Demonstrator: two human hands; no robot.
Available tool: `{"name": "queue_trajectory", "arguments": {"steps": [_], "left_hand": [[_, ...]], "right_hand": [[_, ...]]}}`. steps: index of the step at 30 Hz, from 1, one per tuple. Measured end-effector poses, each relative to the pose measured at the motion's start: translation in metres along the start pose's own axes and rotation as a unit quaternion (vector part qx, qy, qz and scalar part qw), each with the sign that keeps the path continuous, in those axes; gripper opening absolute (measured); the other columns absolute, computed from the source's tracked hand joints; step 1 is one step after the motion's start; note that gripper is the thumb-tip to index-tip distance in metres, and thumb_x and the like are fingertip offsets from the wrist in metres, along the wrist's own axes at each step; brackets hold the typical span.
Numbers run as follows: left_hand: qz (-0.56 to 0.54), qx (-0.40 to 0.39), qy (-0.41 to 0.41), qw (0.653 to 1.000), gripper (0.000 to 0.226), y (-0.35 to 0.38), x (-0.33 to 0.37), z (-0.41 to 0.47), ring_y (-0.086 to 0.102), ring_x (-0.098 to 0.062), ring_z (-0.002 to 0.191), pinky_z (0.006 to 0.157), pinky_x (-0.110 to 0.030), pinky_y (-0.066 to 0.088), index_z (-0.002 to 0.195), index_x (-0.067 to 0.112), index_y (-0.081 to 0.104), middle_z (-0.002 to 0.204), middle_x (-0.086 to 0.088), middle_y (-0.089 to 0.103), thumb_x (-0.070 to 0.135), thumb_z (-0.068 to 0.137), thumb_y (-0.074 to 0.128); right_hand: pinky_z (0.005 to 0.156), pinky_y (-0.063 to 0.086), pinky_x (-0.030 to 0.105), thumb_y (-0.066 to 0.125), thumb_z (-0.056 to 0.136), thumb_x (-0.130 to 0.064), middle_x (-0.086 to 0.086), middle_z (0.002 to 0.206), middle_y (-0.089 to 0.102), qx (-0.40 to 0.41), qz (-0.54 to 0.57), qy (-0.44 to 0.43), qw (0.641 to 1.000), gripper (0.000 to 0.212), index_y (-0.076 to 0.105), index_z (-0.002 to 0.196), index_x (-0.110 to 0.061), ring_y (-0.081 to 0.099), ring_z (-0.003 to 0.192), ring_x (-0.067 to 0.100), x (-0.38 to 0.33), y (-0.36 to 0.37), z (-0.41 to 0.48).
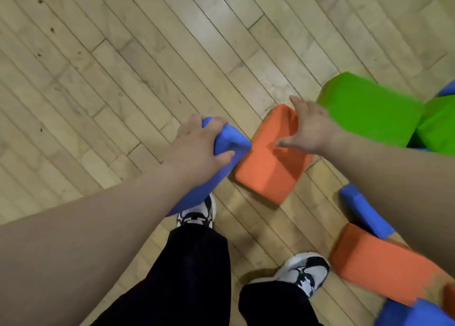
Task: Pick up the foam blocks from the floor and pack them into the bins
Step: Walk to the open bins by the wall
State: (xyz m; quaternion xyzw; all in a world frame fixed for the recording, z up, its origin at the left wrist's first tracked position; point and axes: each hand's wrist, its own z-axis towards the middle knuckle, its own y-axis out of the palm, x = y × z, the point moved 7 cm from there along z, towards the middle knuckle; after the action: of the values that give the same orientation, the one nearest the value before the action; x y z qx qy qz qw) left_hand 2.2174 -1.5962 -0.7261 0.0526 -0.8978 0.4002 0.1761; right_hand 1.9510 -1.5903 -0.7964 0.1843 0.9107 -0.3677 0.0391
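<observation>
Left hand (197, 150) grips one blue block (231, 141); right hand (310, 128) spreads open above one orange block (266, 173).

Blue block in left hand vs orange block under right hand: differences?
Grip: left hand grips the blue block, denting its foam; right hand is only spread open over the orange block. Pose: blue block is held up; orange block lies flat on the floor. Both are foam blocks.
</observation>
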Motion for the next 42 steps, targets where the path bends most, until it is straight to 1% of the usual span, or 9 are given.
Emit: {"name": "queue_trajectory", "arguments": {"steps": [6,11,14,19,23,26,34,39,42], "left_hand": [[-0.012,0.019,0.023,0.999,0.063,0.016,0.011,0.037,0.048,-0.026,0.122,0.099,-0.036,0.042,0.147,0.041,0.038,0.138,-0.003,0.039,0.055,0.09,0.061],[0.012,0.007,0.026,1.0,0.063,0.019,0.03,0.015,0.046,-0.028,0.124,0.102,-0.037,0.041,0.145,0.04,0.039,0.137,-0.003,0.036,0.055,0.088,0.065],[0.034,-0.025,0.055,0.998,0.063,0.021,0.044,-0.009,0.047,-0.026,0.122,0.101,-0.038,0.043,0.142,0.039,0.042,0.136,-0.001,0.036,0.054,0.087,0.068],[0.073,-0.093,0.051,0.992,0.063,0.025,0.062,-0.063,0.052,-0.023,0.114,0.095,-0.034,0.045,0.142,0.038,0.045,0.128,0.003,0.039,0.052,0.086,0.071],[0.132,-0.136,0.07,0.979,0.064,0.016,0.118,-0.113,0.053,-0.02,0.113,0.093,-0.034,0.048,0.143,0.04,0.045,0.13,0.007,0.036,0.053,0.086,0.072],[0.153,-0.155,0.121,0.968,0.065,0.0,0.199,-0.152,0.05,-0.022,0.123,0.102,-0.035,0.045,0.145,0.039,0.044,0.137,0.003,0.037,0.055,0.087,0.069],[0.144,-0.175,0.3,0.927,0.073,-0.064,0.478,-0.282,0.049,-0.027,0.124,0.108,-0.032,0.038,0.144,0.034,0.05,0.134,-0.006,0.042,0.069,0.081,0.058],[0.138,-0.193,0.363,0.901,0.067,-0.085,0.602,-0.339,0.049,-0.026,0.126,0.108,-0.034,0.041,0.142,0.034,0.052,0.135,-0.007,0.042,0.057,0.082,0.073],[0.129,-0.223,0.41,0.875,0.063,-0.093,0.668,-0.368,0.051,-0.023,0.123,0.105,-0.029,0.04,0.141,0.034,0.054,0.133,-0.005,0.043,0.047,0.084,0.078]], "right_hand": [[0.111,0.043,0.044,0.094,0.047,-0.061,0.02,0.149,0.039,-0.032,0.043,0.02,0.998,0.145,0.009,0.16,-0.033,0.047,0.135,0.04,0.005,0.02,0.024],[0.102,0.046,0.041,0.092,0.058,-0.055,0.018,0.14,0.037,-0.063,0.076,-0.024,0.995,0.127,0.016,0.158,-0.037,0.055,0.123,0.042,-0.013,0.04,-0.042],[0.108,0.043,0.043,0.083,0.067,-0.061,0.01,0.141,0.035,-0.105,0.107,-0.043,0.988,0.115,0.014,0.157,-0.047,0.049,0.129,0.036,-0.021,0.078,-0.095],[0.11,0.039,0.044,0.069,0.073,-0.073,0.006,0.138,0.051,-0.043,0.196,0.061,0.978,0.102,0.016,0.156,-0.048,0.045,0.131,0.031,0.015,0.103,-0.192],[0.112,0.037,0.041,0.074,0.073,-0.067,0.005,0.136,0.049,0.009,0.323,0.167,0.931,0.097,0.026,0.154,-0.047,0.046,0.129,0.028,0.07,0.086,-0.29],[0.107,0.036,0.033,0.077,0.078,-0.057,0.002,0.133,0.042,0.06,0.402,0.218,0.887,0.091,0.029,0.153,-0.045,0.048,0.127,0.024,0.116,0.044,-0.379],[0.105,0.042,0.039,0.073,0.079,-0.049,0.001,0.138,0.049,0.218,0.461,0.353,0.784,0.085,0.031,0.153,-0.043,0.05,0.127,0.023,0.225,-0.093,-0.63],[0.108,0.04,0.038,0.076,0.079,-0.049,-0.004,0.144,0.046,0.264,0.481,0.435,0.714,0.081,0.037,0.15,-0.043,0.045,0.134,0.02,0.258,-0.146,-0.742],[0.109,0.039,0.039,0.08,0.077,-0.049,-0.004,0.145,0.045,0.308,0.497,0.489,0.647,0.082,0.038,0.147,-0.046,0.045,0.134,0.021,0.263,-0.169,-0.798]]}}
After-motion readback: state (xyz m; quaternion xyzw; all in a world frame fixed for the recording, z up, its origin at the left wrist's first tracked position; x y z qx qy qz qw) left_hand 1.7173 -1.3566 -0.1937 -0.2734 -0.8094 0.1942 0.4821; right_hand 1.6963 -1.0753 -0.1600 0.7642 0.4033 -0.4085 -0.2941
